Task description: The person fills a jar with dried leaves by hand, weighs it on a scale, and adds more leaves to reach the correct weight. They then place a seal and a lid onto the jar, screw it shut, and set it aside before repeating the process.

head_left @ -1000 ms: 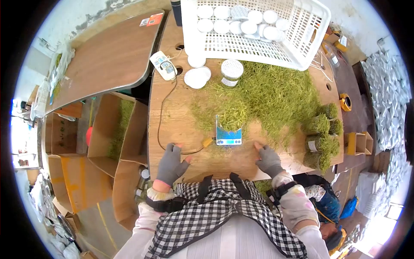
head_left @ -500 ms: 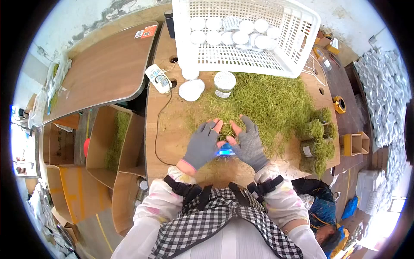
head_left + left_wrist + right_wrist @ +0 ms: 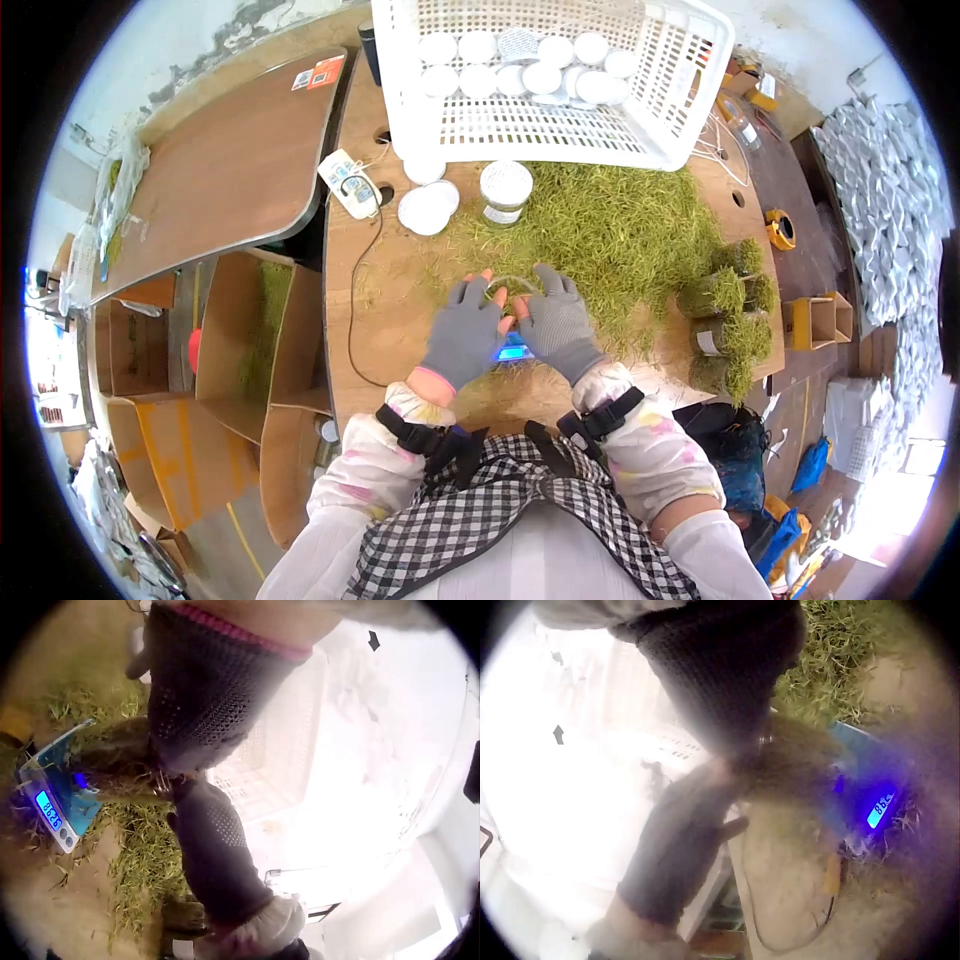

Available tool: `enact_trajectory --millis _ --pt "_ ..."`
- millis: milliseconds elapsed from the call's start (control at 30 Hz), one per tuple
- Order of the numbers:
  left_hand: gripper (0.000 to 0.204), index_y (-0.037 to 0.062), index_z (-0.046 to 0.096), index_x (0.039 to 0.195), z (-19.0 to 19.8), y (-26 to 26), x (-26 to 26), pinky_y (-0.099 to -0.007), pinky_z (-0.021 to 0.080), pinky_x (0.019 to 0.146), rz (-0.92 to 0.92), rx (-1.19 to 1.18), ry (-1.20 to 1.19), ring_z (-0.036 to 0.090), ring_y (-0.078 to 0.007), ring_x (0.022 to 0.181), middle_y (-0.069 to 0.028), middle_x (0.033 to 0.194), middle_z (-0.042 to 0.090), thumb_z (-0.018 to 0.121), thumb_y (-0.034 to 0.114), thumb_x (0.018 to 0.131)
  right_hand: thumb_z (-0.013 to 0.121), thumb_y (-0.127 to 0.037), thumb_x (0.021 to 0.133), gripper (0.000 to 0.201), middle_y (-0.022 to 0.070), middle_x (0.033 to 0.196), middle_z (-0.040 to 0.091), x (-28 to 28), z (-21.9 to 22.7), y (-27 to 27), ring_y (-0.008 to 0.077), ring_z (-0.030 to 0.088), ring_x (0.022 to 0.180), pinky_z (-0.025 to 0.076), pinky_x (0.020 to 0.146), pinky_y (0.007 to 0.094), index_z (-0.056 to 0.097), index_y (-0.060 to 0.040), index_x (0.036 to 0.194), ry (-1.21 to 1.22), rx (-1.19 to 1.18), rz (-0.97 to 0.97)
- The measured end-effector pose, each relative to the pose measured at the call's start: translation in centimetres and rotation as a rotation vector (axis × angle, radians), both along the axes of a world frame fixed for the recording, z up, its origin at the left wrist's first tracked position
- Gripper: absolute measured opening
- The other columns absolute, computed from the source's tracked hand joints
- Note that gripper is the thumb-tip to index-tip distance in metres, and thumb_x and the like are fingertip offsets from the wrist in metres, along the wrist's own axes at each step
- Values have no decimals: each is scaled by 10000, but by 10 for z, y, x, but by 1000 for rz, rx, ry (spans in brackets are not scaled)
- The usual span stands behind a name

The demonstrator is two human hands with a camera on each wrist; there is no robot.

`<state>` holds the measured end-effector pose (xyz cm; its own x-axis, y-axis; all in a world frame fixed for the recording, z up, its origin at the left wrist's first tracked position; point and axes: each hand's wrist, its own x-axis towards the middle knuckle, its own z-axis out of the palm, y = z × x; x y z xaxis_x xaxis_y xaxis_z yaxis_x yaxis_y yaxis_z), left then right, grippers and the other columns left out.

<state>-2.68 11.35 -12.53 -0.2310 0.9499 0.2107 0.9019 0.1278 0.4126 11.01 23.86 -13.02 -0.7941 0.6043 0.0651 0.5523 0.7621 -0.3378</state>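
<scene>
A clear jar [image 3: 124,754] packed with green dried herb stands on a small digital scale [image 3: 513,350] with a lit blue display. Only an arc of its rim shows between the hands in the head view. My left hand [image 3: 462,335], in a grey fingerless glove, has its bare fingertips on the herb at the left of the mouth. From the right, my right hand [image 3: 555,325], gloved alike, brings its fingers and thumb to the same mouth. Both wrist views show the hands close together over the jar top, partly hiding it.
Loose green herb [image 3: 620,220] covers the table beyond the hands. Several filled jars [image 3: 712,338] stand at the right. One lidded jar [image 3: 505,190] and white lids [image 3: 425,210] lie left of the heap, below a white basket [image 3: 550,150] of lids. A cable runs down the left.
Both hands moved inward from the table's front edge to the jar on the scale, and now work closer together at its mouth. The head view has shifted slightly.
</scene>
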Motion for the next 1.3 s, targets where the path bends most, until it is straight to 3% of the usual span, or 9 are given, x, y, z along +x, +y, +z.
enact_trajectory --millis 200,333,600,867,933,1000,1067,1167,1300 --pt "438 62 683 1262 2 -1 1 -492 515 979 68 0 10 516 -438 1241 -242 1417 511 699 331 916 713 -260 880 320 220 1375 546 38 -3 15 415 538 1247 477 1024 499 728 -104 1159 436 -258 5" --pt "454 63 691 1252 7 -2 1 -493 516 968 95 3 -75 538 -443 1215 -239 1408 521 712 362 911 791 -351 844 620 199 1294 564 58 -15 64 383 555 1193 492 985 481 595 -31 1338 20 21 -167" --pt "450 83 706 1235 13 -1 6 -492 505 979 167 -39 -133 539 -446 1218 -240 1395 527 748 367 889 849 -497 722 727 142 1188 591 -3 -55 76 325 572 1141 479 919 475 630 -46 1249 -367 148 -335" --pt "469 79 699 1246 3 -1 4 -498 498 986 164 55 -155 531 -459 1229 -254 1390 528 747 384 893 808 -286 762 265 91 1111 659 38 -43 94 293 611 1085 488 925 473 771 -110 956 -139 104 -245" --pt "466 82 701 1249 3 -3 5 -495 496 987 176 22 -178 541 -454 1222 -247 1396 529 754 375 890 811 -307 771 331 110 1120 662 55 -47 94 307 629 1043 504 880 434 766 -75 1003 -69 94 -315" --pt "466 83 688 1247 2 -5 6 -486 507 965 180 39 -186 562 -442 1201 -238 1385 535 756 373 889 827 -316 770 398 136 1101 654 72 -57 100 327 639 1000 515 816 408 752 -40 1047 212 -324 -440" --pt "466 83 675 1246 3 -4 7 -477 518 942 183 59 -191 583 -430 1180 -229 1374 541 757 371 889 843 -282 771 414 141 1036 635 70 -30 85 300 644 905 511 749 373 732 0 1054 262 -262 -433" --pt "530 82 598 1287 3 -3 9 -464 537 887 234 -2 -324 619 -412 1125 -210 1344 548 767 377 880 830 -201 795 340 93 979 614 47 13 52 198 602 819 490 709 332 737 -37 1078 459 -472 -288" --pt "642 85 489 1370 -1 -5 11 -466 542 862 287 17 -395 625 -415 1100 -209 1325 544 780 358 868 821 -188 799 330 103 985 624 11 41 13 238 633 836 512 718 364 743 -69 1096 511 -489 -131"
